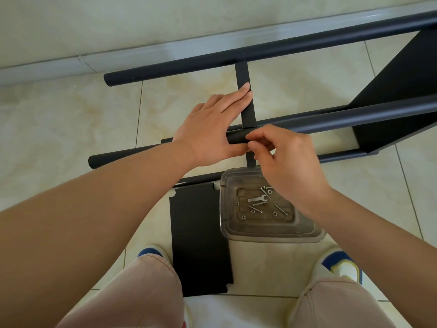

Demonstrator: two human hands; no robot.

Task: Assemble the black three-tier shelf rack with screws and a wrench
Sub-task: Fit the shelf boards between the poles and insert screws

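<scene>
Half-built black metal shelf rack (272, 52) lay on its side on the tiled floor (71, 119). Left hand (210, 129) lay flat with straight fingers across its black flat crossbar (243, 74) and near tube; right hand (288, 159) pinched at the tube joint, pinched item too small to identify. Clear plastic tray (269, 230) with silver screws (280, 209), nuts and a small flat silver wrench (259, 198) sat just below, beside a loose black shelf panel (198, 237).

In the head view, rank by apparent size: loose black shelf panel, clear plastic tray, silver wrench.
1. Loose black shelf panel, largest.
2. Clear plastic tray, partly hidden by the right hand, so its margin is unsure.
3. Silver wrench, smallest.
</scene>
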